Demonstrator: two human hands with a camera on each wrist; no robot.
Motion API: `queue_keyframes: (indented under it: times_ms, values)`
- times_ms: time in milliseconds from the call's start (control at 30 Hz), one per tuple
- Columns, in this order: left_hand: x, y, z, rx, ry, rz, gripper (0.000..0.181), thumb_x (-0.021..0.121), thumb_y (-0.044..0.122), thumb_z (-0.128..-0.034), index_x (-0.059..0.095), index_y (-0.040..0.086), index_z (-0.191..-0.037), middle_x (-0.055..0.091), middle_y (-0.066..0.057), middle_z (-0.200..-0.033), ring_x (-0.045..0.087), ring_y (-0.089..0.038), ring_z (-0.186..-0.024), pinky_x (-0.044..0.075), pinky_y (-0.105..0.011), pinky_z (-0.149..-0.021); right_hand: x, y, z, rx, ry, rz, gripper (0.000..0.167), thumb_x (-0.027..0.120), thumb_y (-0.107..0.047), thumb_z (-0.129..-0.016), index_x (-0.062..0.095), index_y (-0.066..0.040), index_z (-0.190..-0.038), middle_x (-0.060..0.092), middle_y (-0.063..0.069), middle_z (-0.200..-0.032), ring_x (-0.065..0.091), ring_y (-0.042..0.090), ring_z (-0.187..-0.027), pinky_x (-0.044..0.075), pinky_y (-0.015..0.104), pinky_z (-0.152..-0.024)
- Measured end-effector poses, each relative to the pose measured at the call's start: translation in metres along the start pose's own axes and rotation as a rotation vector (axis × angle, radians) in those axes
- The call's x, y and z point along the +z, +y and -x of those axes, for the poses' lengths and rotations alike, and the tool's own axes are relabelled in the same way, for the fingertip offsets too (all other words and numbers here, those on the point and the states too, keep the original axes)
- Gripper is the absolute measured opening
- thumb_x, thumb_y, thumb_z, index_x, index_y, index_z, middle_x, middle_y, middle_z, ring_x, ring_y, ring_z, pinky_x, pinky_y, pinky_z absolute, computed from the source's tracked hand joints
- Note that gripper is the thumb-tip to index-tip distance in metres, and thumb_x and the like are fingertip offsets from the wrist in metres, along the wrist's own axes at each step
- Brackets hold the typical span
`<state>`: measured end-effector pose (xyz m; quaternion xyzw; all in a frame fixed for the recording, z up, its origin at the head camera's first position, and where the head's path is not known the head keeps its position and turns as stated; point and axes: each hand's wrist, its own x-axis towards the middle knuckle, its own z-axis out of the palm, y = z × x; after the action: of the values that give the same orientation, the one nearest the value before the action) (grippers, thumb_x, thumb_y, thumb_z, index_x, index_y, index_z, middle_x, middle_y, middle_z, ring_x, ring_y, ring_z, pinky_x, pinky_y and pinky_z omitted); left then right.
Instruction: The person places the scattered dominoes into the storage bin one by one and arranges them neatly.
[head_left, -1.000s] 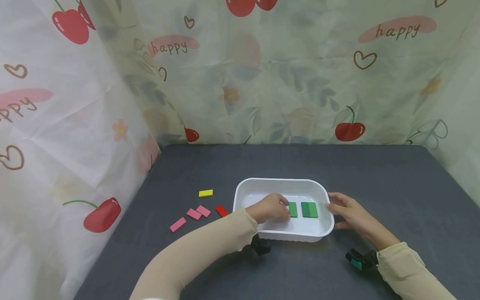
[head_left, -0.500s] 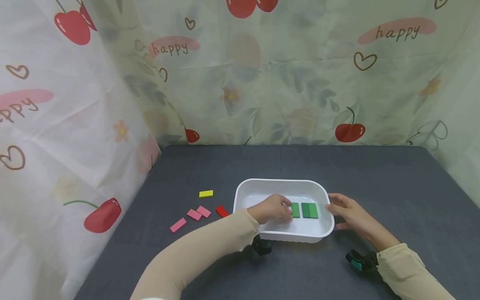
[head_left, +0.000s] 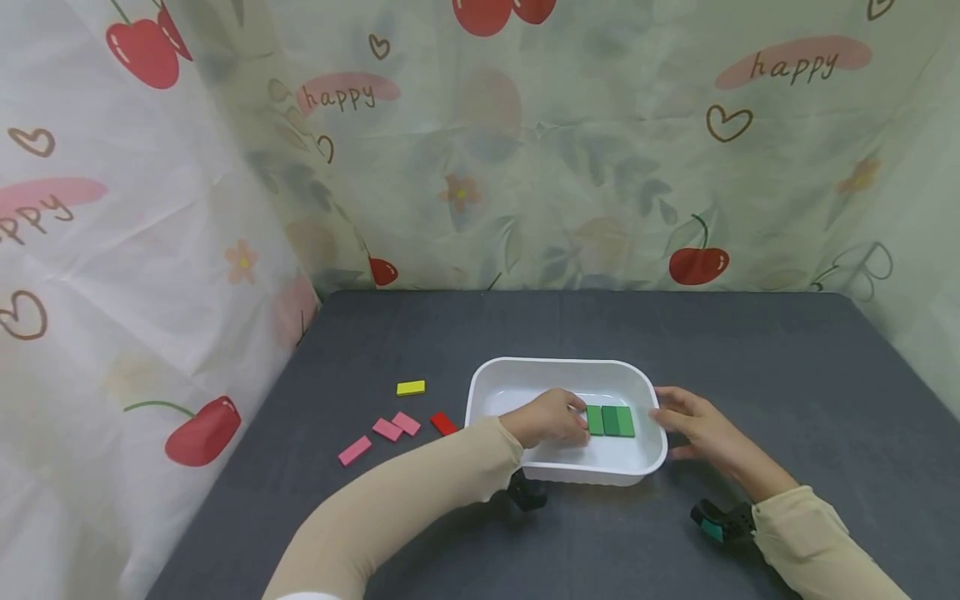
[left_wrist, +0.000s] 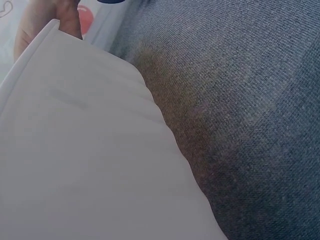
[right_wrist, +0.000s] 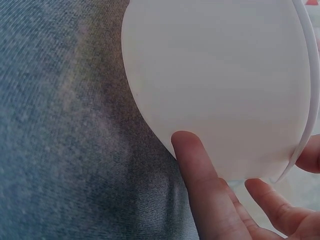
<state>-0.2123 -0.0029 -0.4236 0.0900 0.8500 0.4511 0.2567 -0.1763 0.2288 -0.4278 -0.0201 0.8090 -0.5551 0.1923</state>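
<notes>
The left hand [head_left: 551, 419] pinches a green tile [head_left: 596, 421] just beside a green pair [head_left: 618, 422] in the right half of the white tray [head_left: 555, 375]; the right hand [head_left: 696, 422] grips its right end. Light, level pressure should keep edges flush.

The word "happy" can be read twice on the back cloth [head_left: 555, 196] in the head view, each time in thin brown lowercase letters of a handwritten look: once on a pink smear [head_left: 348, 90] toward the left, and once, larger and slanting slightly upward, on a second pink smear [head_left: 793, 63] near the upper right. On the side cloth [head_left: 142, 300] at the far left, a third pink smear [head_left: 51, 193] carries brown lettering cut by the frame edge, leaving "ppy" readable.
</notes>
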Motion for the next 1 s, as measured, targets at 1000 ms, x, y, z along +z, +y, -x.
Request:
queue_keyframes:
  times_ms: [1000]
  values:
    - [-0.040,0.003,0.028,0.088,-0.045,0.076,0.048,0.073,0.004,-0.0814,0.059,0.003,-0.128,0.070,-0.007,-0.101,0.063,-0.012,-0.088,0.050,-0.027,-0.080,0.001,0.002,0.000,0.002,0.009,-0.002,0.066,0.052,-0.027,-0.099,0.021,0.005,-0.147,0.033,0.036,-0.145,0.046,0.048,-0.125,0.056,0.047,-0.079]
